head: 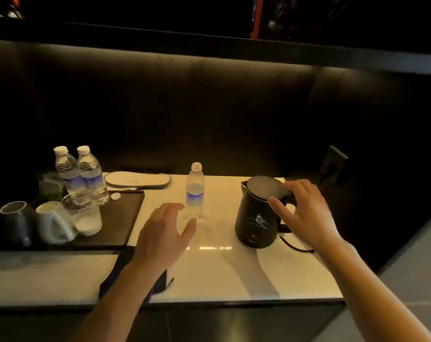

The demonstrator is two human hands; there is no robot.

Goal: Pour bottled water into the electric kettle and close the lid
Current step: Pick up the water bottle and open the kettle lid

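A black electric kettle [257, 218] stands on the pale counter at the right, its grey lid [263, 187] down flat. My right hand [300, 211] is over the kettle's handle side, fingertips touching the lid's right edge. An uncapped clear water bottle [195, 191] with a blue label stands upright mid-counter and looks nearly empty. My left hand [163, 230] hovers just in front and left of it, fingers spread, holding nothing. A white cap [115, 196] lies on the tray's far edge.
A dark tray [120, 218] at left carries two capped full bottles [81, 174], a glass [86, 215] and two tipped mugs [36, 223]. A white slipper [138, 179] lies behind. The kettle's cord [295, 246] runs right toward a wall socket [332, 164]. A dark box [160, 282] sits under my left forearm.
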